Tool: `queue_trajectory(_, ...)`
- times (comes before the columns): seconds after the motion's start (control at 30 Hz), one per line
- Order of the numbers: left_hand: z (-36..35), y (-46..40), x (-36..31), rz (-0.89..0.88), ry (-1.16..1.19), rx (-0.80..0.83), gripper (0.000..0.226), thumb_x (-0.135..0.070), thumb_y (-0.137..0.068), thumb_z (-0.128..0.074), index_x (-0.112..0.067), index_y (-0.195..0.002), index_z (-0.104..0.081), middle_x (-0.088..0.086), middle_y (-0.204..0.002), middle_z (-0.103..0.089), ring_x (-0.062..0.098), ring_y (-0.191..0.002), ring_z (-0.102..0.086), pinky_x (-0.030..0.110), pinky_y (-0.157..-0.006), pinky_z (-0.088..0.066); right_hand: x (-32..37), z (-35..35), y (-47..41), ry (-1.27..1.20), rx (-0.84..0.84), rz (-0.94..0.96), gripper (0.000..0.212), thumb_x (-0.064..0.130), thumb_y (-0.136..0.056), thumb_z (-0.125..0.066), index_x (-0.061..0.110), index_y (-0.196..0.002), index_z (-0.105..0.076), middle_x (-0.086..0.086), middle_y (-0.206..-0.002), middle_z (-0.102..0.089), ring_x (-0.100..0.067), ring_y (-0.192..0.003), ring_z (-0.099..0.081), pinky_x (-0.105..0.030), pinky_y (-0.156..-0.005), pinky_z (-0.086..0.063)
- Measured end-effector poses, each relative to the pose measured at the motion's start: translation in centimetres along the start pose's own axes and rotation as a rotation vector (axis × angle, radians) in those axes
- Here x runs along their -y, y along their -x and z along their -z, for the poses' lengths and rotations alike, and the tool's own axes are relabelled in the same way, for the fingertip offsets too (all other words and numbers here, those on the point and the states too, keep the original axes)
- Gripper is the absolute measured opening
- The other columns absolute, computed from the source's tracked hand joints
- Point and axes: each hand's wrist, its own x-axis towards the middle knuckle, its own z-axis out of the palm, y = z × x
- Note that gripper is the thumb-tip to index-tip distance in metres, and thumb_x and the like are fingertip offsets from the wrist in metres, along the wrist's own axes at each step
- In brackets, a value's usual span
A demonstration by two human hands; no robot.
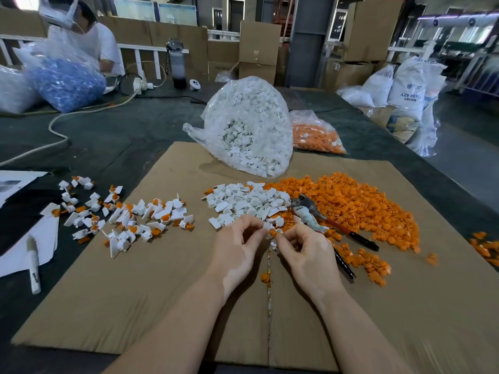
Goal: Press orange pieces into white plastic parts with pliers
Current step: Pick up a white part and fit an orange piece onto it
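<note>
Two hands meet over the near middle of the cardboard sheet (162,306) that covers the tabletop (108,136). Head view: the left hand (237,247) pinches a white plastic part (267,227) in its grip, while the right hand (305,252) pinches an orange piece (272,232) against it; the two items touch between the fingertips. Pliers (318,215) lie ungrasped just beyond the right hand, on the edge of the loose orange heap (359,203) toward the sheet's right edge. Unfilled white parts (243,202) are heaped at the sheet's centre. Assembled pairs (129,214), white with orange inserts, lie scattered toward the left edge, some off the sheet. Judged by volume, the task is at an early stage: the finished group is small beside the loose heaps and two supply bags (251,128) at the far edge. Whether the orange piece is already seated cannot be told; fingers hide the joint. A marker (33,263) rests on paper at the left edge.
</note>
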Motion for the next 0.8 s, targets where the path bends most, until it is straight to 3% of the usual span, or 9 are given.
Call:
queue_trajectory(0.17,-0.14,0.21,-0.03,-0.022,-0.025,0.022,0.025,-0.019,-0.085,-0.065,-0.036,-0.070,-0.056,-0.014,-0.067,-0.060,-0.002,-0.066,-0.053,0.009,-0.062,-0.039,0.30,0.19,0.17,0.040,-0.006,0.011,0.019,0.020,-0.084,-0.065,0.016,-0.066,-0.059,0.005,-0.054,-0.055,-0.011,-0.052,-0.049,-0.032,-0.052,-0.044)
queue_trajectory(0.37,-0.14,0.56,-0.36,-0.081,-0.085,0.049,0.023,-0.016,-0.087,-0.063,-0.032,-0.072,-0.058,-0.013,-0.066,-0.059,-0.001,-0.066,-0.053,0.009,-0.060,-0.038,0.56,0.37,0.43,0.065,-0.012,0.052,0.019,0.011,-0.081,-0.066,0.007,-0.064,-0.056,0.005,-0.051,-0.051,-0.012,-0.049,-0.045,-0.030,-0.050,-0.040)
queue_trajectory(0.53,-0.05,0.83,-0.77,-0.151,-0.144,0.102,0.006,-0.011,-0.088,-0.062,-0.014,-0.084,-0.065,-0.019,-0.071,-0.055,-0.015,-0.074,-0.052,0.002,-0.065,-0.037,0.55,0.37,0.40,0.067,0.014,0.052,0.021,0.010,-0.080,-0.065,0.009,-0.062,-0.053,0.009,-0.049,-0.046,-0.006,-0.047,-0.040,-0.021,-0.047,-0.033)
queue_trajectory(0.63,0.00,0.64,-0.78,-0.052,-0.091,0.086,0.016,-0.010,-0.088,-0.060,-0.020,-0.076,-0.058,-0.012,-0.070,-0.059,-0.001,-0.070,-0.056,0.007,-0.063,-0.040,0.49,0.31,0.35,0.026,0.021,0.054,0.019,0.016,-0.083,-0.066,0.009,-0.067,-0.059,0.007,-0.053,-0.052,-0.008,-0.050,-0.045,-0.024,-0.050,-0.038)
queue_trajectory(0.7,0.04,0.38,-0.78,0.072,0.046,0.070,0.018,-0.008,-0.089,-0.059,-0.019,-0.075,-0.056,0.000,-0.069,-0.061,0.011,-0.066,-0.059,0.017,-0.065,-0.046,0.56,0.28,0.34,-0.008,0.015,0.060,0.017,0.022,-0.085,-0.066,0.014,-0.070,-0.064,0.007,-0.057,-0.058,-0.008,-0.056,-0.052,-0.020,-0.051,-0.041)
queue_trajectory(0.8,0.23,0.19,-0.84,0.173,0.235,0.051,0.013,-0.003,-0.090,-0.056,-0.013,-0.082,-0.058,0.004,-0.068,-0.057,0.008,-0.058,-0.056,0.019,-0.058,-0.048,0.54,0.17,0.32,-0.071,-0.038,0.062,0.010,0.023,-0.083,-0.067,0.019,-0.075,-0.063,0.006,-0.062,-0.060,-0.009,-0.059,-0.053,-0.026,-0.055,-0.046)
